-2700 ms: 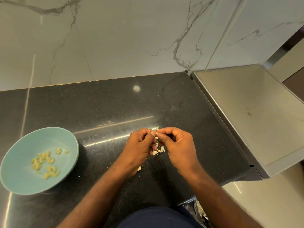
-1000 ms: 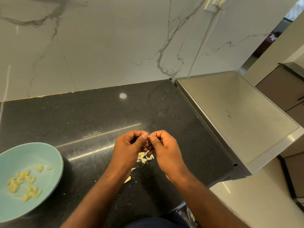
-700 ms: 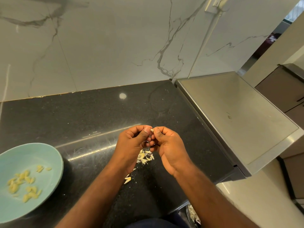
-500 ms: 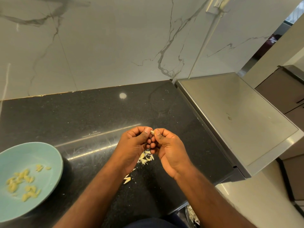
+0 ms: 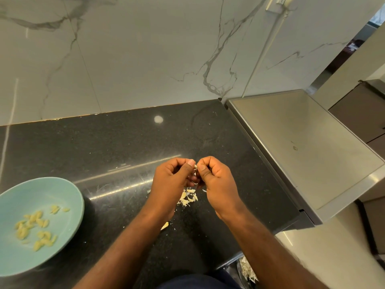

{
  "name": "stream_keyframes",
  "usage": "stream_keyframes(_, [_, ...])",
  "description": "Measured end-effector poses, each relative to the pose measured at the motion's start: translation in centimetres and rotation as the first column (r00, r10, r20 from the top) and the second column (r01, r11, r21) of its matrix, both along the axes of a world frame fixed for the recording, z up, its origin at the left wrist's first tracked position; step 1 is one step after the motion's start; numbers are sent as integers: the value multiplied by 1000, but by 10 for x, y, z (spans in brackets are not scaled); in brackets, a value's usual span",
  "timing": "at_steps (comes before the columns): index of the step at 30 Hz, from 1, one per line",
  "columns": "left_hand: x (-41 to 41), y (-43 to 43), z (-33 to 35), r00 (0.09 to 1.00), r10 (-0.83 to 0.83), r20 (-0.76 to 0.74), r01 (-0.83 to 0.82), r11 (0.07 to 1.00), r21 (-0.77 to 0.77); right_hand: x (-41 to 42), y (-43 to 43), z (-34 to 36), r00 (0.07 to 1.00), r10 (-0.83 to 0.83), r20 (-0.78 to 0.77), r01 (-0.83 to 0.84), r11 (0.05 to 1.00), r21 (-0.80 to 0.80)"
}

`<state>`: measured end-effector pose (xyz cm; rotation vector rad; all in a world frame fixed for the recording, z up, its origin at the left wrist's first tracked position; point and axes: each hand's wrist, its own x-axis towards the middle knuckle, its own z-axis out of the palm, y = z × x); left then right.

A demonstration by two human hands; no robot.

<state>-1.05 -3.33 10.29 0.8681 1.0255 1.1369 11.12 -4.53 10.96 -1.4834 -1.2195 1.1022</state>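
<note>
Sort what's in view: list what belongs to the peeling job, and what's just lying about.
In the job: left hand, right hand, the small clove pinched between them, loose skins on the black counter beneath, blue bowl holding peeled cloves.

Just there: steel top at right, white plug and cord on the marble wall.

Pinched between left hand (image 5: 170, 182) and right hand (image 5: 216, 184), mostly hidden by the thumbs: a pale bit (image 5: 195, 166), too small to identify. Cut off at 8 o'clock by the picture's edge: teal bowl (image 5: 31, 195). Partly covered by the left hand: peel scraps (image 5: 188, 197). At 5 o'clock, half hidden under the counter (image 5: 125, 142): more peelings (image 5: 246, 270).
</note>
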Motion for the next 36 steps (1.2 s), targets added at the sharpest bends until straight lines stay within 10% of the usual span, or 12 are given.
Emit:
stream_keyframes(3, [-3,2,2,986,-63,157,78,993,-94,0,1,1,1000,-3,1,3,1000,13])
stream_keyframes(13, [-4,-5,-2,995,-19,-98,25,998,62,-7,-3,-11,988,-39,147,31,998,57])
stream_keyframes(18, [-9,-5,3,991,-61,119,72,994,-83,-6,-4,-9,987,39,155,-55,993,100])
stream_keyframes(29, [-12,-6,-2,989,13,-145,5,993,119,-9,-2,-15,955,4,297,-38,993,110])
stream_keyframes(36, [-15,-2,0,993,-78,91,81,996,-29,-11,-8,-6,972,48,230,-85,985,152])
